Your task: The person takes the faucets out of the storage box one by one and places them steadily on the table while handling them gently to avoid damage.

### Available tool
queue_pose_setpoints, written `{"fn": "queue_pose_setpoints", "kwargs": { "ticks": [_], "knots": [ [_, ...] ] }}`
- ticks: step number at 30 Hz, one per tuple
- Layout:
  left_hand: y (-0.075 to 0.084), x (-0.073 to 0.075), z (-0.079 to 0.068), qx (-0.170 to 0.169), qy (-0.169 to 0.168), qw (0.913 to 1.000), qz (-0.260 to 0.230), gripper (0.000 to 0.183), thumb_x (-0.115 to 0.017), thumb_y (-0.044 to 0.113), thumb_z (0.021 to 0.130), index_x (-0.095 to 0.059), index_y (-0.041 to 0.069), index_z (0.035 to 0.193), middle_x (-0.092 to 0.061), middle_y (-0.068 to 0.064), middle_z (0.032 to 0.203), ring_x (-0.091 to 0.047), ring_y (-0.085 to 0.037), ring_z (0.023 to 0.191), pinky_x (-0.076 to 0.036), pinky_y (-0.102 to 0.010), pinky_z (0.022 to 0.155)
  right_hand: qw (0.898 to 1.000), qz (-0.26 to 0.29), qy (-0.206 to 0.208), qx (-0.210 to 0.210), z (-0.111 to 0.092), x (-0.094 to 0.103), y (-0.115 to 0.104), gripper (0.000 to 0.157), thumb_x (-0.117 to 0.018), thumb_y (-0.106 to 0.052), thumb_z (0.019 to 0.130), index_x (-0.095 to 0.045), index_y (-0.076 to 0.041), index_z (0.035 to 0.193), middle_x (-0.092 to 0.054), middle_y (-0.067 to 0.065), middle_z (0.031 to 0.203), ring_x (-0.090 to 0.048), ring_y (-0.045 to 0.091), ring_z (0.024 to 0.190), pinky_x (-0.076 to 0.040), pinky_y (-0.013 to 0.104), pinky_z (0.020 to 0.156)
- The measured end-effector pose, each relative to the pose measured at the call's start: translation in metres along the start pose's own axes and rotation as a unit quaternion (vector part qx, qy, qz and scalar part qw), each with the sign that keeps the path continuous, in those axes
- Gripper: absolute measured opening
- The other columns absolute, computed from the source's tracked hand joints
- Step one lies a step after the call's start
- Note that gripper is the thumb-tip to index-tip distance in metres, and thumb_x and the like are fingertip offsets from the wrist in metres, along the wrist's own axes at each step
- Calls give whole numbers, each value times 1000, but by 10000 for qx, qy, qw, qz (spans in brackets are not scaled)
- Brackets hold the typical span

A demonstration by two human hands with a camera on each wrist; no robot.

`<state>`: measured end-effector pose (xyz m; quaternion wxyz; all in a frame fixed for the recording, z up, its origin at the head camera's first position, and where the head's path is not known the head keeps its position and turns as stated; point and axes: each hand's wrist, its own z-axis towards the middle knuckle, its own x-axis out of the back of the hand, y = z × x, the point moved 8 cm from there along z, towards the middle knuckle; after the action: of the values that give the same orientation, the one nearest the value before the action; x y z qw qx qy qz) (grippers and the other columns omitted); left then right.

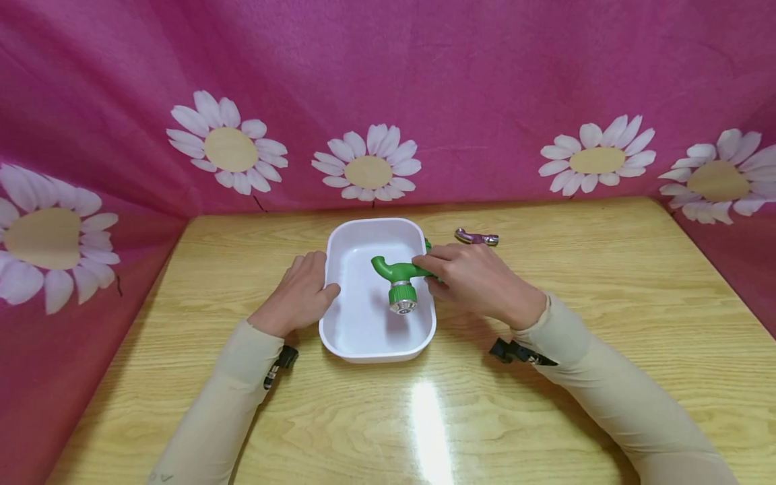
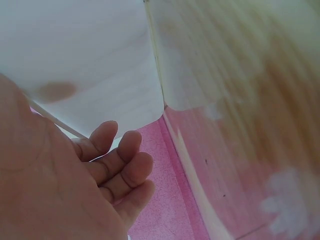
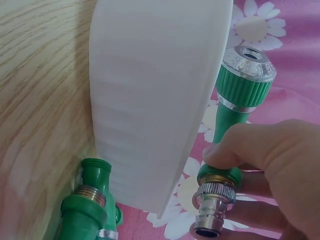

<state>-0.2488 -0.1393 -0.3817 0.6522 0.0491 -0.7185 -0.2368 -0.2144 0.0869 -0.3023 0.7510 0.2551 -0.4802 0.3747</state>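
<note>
My right hand (image 1: 479, 279) pinches a green tap (image 1: 400, 271) between thumb and fingers, holding it over the right side of a white plastic tub (image 1: 358, 330). The tap has a curved spout and a ribbed green knob with a silver cap. In the right wrist view a silver threaded fitting (image 3: 212, 200) shows at the tap's end near the fingers. My left hand (image 1: 297, 293) grips the tub's left rim, thumb over the edge and fingers along the outer wall. Its curled fingers show beside the white wall in the left wrist view.
More green tap pieces (image 3: 85, 220) lie on the table against the tub's right wall, mostly hidden by my right hand in the head view. A small purple tap with silver ends (image 1: 477, 238) lies beyond that hand. A pink flowered cloth (image 1: 473, 101) hangs behind the wooden table (image 1: 515, 417).
</note>
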Motion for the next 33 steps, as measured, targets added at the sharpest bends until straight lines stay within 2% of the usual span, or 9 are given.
{"fn": "queue_pose_setpoints", "kwargs": {
  "ticks": [12, 21, 33],
  "knots": [
    [-3, 0, 0, 159, -120, 9998, -14, 50, -47, 28, 98, -40, -3, 136, -49, -15, 116, -39, -30, 111, -33, -41, 93, 10000, 48, -5, -86, -4, 1, 6, 33, -85, -12, 83, -78, -7, 114, -78, 6, 102, -73, 18, 85, -60, 35, 71],
    [-2, 0, -1, 87, -124, 9999, -27, 48, -48, 28, 98, -41, -3, 135, -50, -15, 116, -39, -30, 108, -32, -40, 91, 9998, -116, 174, 24, -10, 3, 10, 29, -83, -10, 83, -76, -7, 111, -74, 4, 93, -67, 16, 75, -56, 33, 64],
    [-2, 0, 0, 42, -124, 9999, -16, 47, -48, 27, 98, -41, -4, 133, -50, -15, 113, -38, -30, 107, -31, -39, 91, 9997, -184, 132, -132, -22, 6, 20, 32, -83, -10, 82, -76, -7, 113, -73, 6, 95, -71, 22, 84, -60, 41, 66]
  ]
}}
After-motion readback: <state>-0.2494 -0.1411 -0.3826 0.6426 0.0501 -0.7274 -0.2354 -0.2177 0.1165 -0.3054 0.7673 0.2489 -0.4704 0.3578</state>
